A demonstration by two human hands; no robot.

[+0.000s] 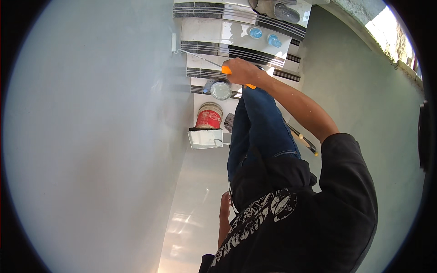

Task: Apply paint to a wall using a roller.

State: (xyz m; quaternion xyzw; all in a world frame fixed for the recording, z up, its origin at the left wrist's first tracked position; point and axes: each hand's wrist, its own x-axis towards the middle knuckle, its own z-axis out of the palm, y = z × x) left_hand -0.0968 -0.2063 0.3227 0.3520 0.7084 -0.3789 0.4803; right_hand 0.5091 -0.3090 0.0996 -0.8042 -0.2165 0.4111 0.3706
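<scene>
My right hand [243, 71] is wrapped round the orange handle of a paint roller [200, 58]. Its thin metal rod reaches left, and the small white roller head [174, 42] is up at the grey wall [104, 118], apparently touching it. Low beside my body hangs my left hand [225, 201], partly hidden by my black shirt; its finger pose is unclear. Left of my legs are a red and white bucket [209, 117] and a whitish paint tray [200, 138] with a bent wire [220, 143] at its edge.
Tiled stairs [200, 29] with black striped edges fill the top. On them are two blue bottles [274, 41], shoes [275, 11] and a round clear-topped container [221, 90]. A grey rag [229, 123] lies near the bucket; a dark pole [309, 144] is right of my legs.
</scene>
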